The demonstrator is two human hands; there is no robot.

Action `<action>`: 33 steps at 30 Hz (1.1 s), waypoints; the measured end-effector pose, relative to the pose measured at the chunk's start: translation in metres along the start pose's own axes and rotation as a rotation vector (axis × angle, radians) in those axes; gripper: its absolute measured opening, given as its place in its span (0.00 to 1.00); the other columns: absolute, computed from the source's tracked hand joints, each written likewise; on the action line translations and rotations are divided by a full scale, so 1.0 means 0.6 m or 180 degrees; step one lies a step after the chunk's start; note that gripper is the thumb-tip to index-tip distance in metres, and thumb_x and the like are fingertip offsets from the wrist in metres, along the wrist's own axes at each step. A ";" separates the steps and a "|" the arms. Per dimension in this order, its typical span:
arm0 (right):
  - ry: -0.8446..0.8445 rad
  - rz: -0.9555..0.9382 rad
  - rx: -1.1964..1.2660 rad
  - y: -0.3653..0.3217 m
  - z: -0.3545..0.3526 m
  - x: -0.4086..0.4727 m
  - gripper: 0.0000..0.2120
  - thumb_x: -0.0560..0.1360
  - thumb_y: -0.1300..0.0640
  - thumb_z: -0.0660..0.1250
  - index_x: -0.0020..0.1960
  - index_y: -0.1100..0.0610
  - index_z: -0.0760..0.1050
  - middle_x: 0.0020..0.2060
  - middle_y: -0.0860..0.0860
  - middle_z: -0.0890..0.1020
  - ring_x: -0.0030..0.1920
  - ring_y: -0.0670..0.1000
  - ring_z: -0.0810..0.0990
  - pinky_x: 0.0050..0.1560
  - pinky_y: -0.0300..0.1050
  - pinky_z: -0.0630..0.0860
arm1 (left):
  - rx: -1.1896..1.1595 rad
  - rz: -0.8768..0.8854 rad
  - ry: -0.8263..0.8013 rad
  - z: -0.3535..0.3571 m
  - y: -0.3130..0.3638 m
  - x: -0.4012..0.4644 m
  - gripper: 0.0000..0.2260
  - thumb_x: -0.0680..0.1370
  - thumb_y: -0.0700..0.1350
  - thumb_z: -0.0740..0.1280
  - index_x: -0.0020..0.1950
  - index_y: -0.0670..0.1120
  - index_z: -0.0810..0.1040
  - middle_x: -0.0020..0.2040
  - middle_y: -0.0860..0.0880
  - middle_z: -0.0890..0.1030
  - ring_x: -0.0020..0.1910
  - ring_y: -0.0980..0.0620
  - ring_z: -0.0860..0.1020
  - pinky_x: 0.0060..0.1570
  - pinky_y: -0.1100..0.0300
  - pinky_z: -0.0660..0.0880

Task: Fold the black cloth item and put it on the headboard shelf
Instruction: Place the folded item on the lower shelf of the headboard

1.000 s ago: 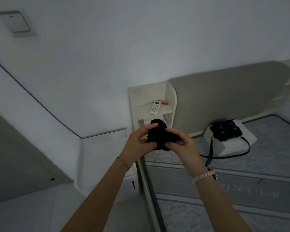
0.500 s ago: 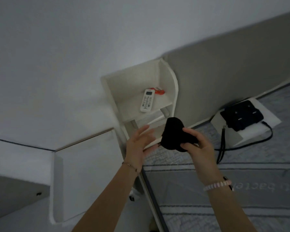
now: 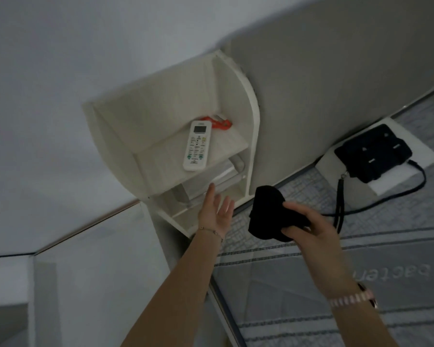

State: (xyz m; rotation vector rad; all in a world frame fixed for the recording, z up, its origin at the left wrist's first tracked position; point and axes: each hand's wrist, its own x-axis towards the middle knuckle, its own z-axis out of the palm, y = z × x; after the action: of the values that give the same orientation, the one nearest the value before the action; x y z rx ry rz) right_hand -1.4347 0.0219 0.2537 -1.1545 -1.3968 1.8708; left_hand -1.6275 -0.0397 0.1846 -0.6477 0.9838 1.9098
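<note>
Black cloth item [image 3: 269, 212]: folded bundle, centre-right of frame, pinched in right hand [image 3: 308, 222]. Left hand [image 3: 214, 211] empty, fingers spread, below headboard shelf [image 3: 161, 161]. Likely soft, light; grip whole bundle.

Hands: two, the left hand [image 3: 214, 212] empty with fingers spread, the right hand [image 3: 308, 225] closed on the cloth. Black cloth item [image 3: 267, 214]: one, bunched. Headboard shelf unit [image 3: 251, 116]: one, white, with two open compartments in view. Remote control [image 3: 197, 145]: one, white, on the upper shelf. Orange object [image 3: 219, 123]: one, behind the remote, kind unclear. Black bag [image 3: 372, 152]: one, with strap, on one white box [image 3: 396, 176]. Mattress [image 3: 311, 284]: one. Bracelets: two, one at each wrist.
</note>
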 end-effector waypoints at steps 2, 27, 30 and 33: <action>-0.0018 -0.0002 0.0000 0.000 0.004 0.008 0.22 0.71 0.76 0.67 0.52 0.51 0.83 0.51 0.48 0.85 0.56 0.51 0.83 0.56 0.49 0.79 | -0.0029 0.0070 0.0028 -0.010 -0.006 0.008 0.29 0.75 0.49 0.73 0.74 0.45 0.70 0.75 0.46 0.68 0.69 0.44 0.72 0.66 0.50 0.73; 0.0177 0.0978 -0.0050 0.032 0.262 0.105 0.20 0.69 0.69 0.66 0.59 0.58 0.81 0.54 0.56 0.83 0.57 0.58 0.82 0.61 0.58 0.78 | 0.0438 0.0229 -0.0341 -0.090 -0.074 -0.040 0.11 0.84 0.40 0.59 0.49 0.42 0.79 0.39 0.48 0.85 0.43 0.53 0.78 0.34 0.70 0.78; 0.0072 0.1157 -0.0283 0.041 0.287 0.131 0.18 0.72 0.71 0.63 0.60 0.63 0.79 0.53 0.60 0.83 0.54 0.56 0.82 0.61 0.54 0.78 | 0.0722 0.0163 -0.0635 -0.098 -0.066 -0.042 0.13 0.83 0.40 0.58 0.42 0.50 0.77 0.40 0.51 0.78 0.37 0.57 0.76 0.35 0.68 0.76; -0.0112 0.1420 -0.0337 0.032 0.281 0.143 0.19 0.77 0.70 0.60 0.68 0.67 0.72 0.66 0.65 0.77 0.49 0.54 0.74 0.56 0.50 0.76 | 0.0541 0.0000 -0.0715 -0.114 -0.058 -0.027 0.22 0.69 0.45 0.77 0.58 0.36 0.79 0.55 0.39 0.79 0.52 0.45 0.78 0.53 0.55 0.77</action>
State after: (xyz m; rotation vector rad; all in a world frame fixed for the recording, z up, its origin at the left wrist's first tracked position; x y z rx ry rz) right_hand -1.6218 0.0028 0.2253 -1.5979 -1.3507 2.1415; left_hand -1.5858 -0.0933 0.1456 -0.3268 0.9873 1.8288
